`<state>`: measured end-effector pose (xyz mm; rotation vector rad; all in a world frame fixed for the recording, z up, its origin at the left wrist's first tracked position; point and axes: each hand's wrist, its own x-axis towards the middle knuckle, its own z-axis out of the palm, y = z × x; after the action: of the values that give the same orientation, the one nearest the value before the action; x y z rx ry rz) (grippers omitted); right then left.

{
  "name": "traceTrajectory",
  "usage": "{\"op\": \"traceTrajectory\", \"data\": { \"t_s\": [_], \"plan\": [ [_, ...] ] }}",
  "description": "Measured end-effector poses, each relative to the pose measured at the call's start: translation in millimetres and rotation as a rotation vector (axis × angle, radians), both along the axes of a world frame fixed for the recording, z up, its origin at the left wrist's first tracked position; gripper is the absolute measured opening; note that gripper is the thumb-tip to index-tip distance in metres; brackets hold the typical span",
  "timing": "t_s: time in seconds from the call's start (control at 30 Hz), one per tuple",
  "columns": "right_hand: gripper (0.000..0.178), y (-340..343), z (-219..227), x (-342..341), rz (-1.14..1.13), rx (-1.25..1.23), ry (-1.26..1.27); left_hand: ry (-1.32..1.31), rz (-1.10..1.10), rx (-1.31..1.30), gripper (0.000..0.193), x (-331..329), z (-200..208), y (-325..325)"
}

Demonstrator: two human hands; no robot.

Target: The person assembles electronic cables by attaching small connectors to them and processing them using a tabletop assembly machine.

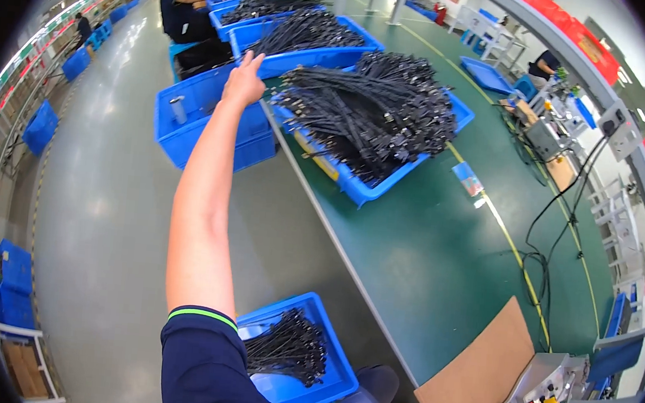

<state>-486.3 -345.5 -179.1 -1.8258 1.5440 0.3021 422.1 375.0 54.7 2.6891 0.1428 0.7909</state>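
My left arm stretches forward over the edge of the green workbench. At its end, my left hand has its fingers extended and slightly apart, with nothing visible in them. The fingertips overlap the near corner of a blue bin filled with black cables; whether they touch it I cannot tell. Just right of the hand, another blue bin holds a large heap of black cables. Below and left of the hand are stacked blue bins, the top one with a small grey cylinder inside. My right hand is out of view.
Close to my lap, a blue bin holds a smaller bundle of black cables. A brown board and a metal device occupy the bench's near right. Loose black wires hang farther right. A co-worker sits at the far left.
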Motion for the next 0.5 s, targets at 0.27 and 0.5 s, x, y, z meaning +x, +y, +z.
{"op": "traceTrajectory", "data": {
  "t_s": [0.27,0.5],
  "plan": [
    [0.051,24.8,-30.2,26.5,-0.082,-0.059,-0.052,0.299,0.175,-0.011,0.078,48.1,10.8,11.4],
    [0.051,40.7,-35.5,17.7,-0.050,-0.034,0.018,0.331,0.210,0.212,0.046,49.3,16.0,-27.6]
  ]
}}
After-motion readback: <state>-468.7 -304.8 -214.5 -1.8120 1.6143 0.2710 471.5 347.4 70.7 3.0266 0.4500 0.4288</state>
